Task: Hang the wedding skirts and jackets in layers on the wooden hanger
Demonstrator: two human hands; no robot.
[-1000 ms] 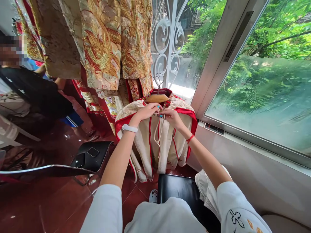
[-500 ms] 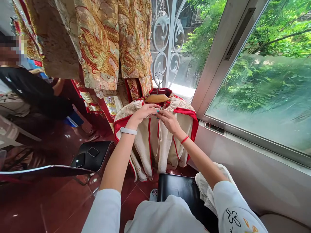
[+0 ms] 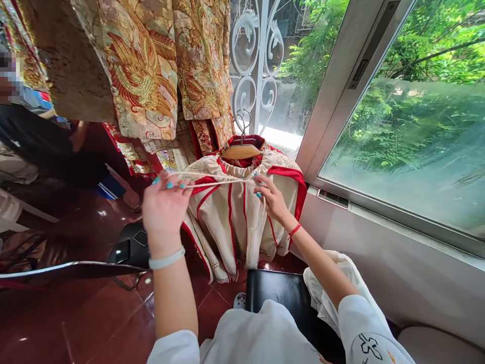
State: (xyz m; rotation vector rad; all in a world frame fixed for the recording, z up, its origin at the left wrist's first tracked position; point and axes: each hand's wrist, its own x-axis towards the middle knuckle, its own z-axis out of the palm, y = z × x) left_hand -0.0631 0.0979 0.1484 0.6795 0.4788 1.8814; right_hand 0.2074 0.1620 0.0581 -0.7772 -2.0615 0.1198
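A cream garment (image 3: pixel 256 237) with red trim and a gathered neckline hangs in front of me on a wooden hanger (image 3: pixel 240 151). From the middle of its neckline a thin cream drawstring (image 3: pixel 212 183) runs left, drawn out in a loop. My left hand (image 3: pixel 164 205), slightly blurred, is closed on that loop, left of the garment. At the front of the neckline my right hand (image 3: pixel 273 199) has its fingers closed around the cord's other part; a short length dangles below them. Partly hidden by the fingers is the point where the strands cross.
Gold embroidered garments (image 3: pixel 140 76) hang at upper left. A window (image 3: pixel 409 146) and its sill, with a phone (image 3: pixel 333 198) on it, lie to the right. Below are a black stool (image 3: pixel 278 290) and a black seat (image 3: pixel 132 245). A person (image 3: pixel 41 136) is at far left.
My left hand has moved left and back from the neckline, drawing the drawstring out into a loop. The right hand has shifted slightly right and apart from the left.
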